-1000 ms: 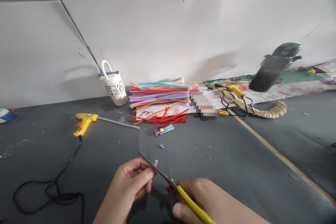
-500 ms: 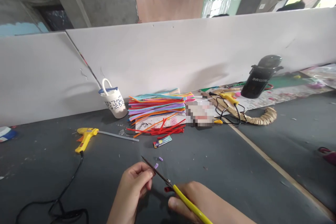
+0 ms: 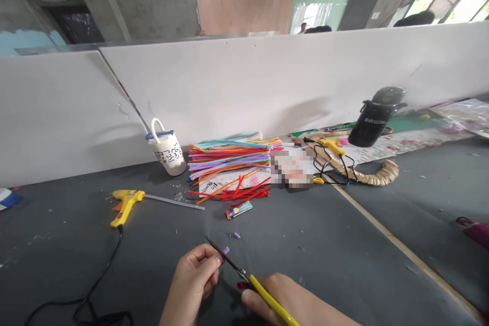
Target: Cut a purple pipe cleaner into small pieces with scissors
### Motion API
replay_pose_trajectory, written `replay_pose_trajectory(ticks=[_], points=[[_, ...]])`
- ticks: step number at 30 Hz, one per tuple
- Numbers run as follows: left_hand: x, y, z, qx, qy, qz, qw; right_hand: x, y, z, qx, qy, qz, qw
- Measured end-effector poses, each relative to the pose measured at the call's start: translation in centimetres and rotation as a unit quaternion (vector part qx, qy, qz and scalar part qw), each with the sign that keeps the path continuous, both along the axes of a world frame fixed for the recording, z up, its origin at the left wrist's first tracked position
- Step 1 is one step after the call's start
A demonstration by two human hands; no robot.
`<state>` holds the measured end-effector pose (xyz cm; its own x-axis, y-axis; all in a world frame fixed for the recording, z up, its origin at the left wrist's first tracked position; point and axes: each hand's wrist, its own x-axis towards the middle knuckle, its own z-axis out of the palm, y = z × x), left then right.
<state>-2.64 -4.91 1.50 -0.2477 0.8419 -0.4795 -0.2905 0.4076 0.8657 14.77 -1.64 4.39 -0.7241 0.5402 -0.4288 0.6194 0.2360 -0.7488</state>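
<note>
My left hand (image 3: 195, 277) is closed in a pinch at the lower middle. From its fingertips pokes the end of a short purple pipe cleaner (image 3: 226, 250), and the rest is hidden by the fingers. My right hand (image 3: 278, 293) grips yellow-handled scissors (image 3: 263, 293), whose dark blades point up and left. Those blades lie across the purple piece close to my left fingertips; whether they are fully closed I cannot tell. Just beyond the blades, a small purple offcut (image 3: 237, 236) lies on the dark table (image 3: 344, 265).
Behind the hands lie a bundle of colored pipe cleaners (image 3: 229, 160), loose red ones (image 3: 244, 191) and a small packet (image 3: 239, 210). A yellow glue gun (image 3: 126, 204) with its cord is left. A white cup (image 3: 171, 155), black bottle (image 3: 370, 122) and second glue gun (image 3: 332, 146) stand or lie farther back.
The view has tilted slightly, so the scene sits a little lower. Both hands and the scissors keep nearly the same pose around the purple piece.
</note>
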Motion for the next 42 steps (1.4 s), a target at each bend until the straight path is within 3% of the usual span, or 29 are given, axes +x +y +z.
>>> replay_pose_trajectory(ticks=[7,12,16,18,22,27,33,38,42], points=[[0.8,0.0,-1.4,0.004,-0.010,0.008,1.000,0.3,-1.0,-1.5,-0.041,0.015,-0.051,0.998],[0.7,0.2,-0.9,0.027,-0.010,-0.011,1.000,0.3,-0.3,-2.8,-0.046,0.057,-0.100,0.992],[0.9,0.1,-0.5,0.006,0.020,-0.058,0.998,-0.9,1.1,-2.7,-0.020,0.103,-0.204,0.973],[1.2,-0.1,-0.6,-0.011,0.014,-0.090,0.996,-1.5,1.5,-2.6,-0.005,0.139,-0.225,0.964],[1.4,-0.2,-1.2,-0.022,-0.008,-0.133,0.991,-1.8,1.1,-2.9,-0.002,0.179,-0.210,0.961],[1.4,-0.2,-1.8,-0.041,-0.028,-0.145,0.988,-1.5,0.6,-3.2,0.057,0.142,-0.187,0.970],[1.3,-0.2,-1.1,-0.036,0.011,-0.105,0.994,-1.1,0.9,-2.9,0.072,0.134,-0.199,0.968],[-0.2,-0.4,0.3,0.047,0.020,-0.010,0.999,0.2,1.0,-1.4,0.074,0.061,-0.140,0.985],[-1.2,-0.7,0.3,0.077,0.017,0.016,0.997,0.7,0.7,-0.7,0.121,-0.020,-0.109,0.986]])
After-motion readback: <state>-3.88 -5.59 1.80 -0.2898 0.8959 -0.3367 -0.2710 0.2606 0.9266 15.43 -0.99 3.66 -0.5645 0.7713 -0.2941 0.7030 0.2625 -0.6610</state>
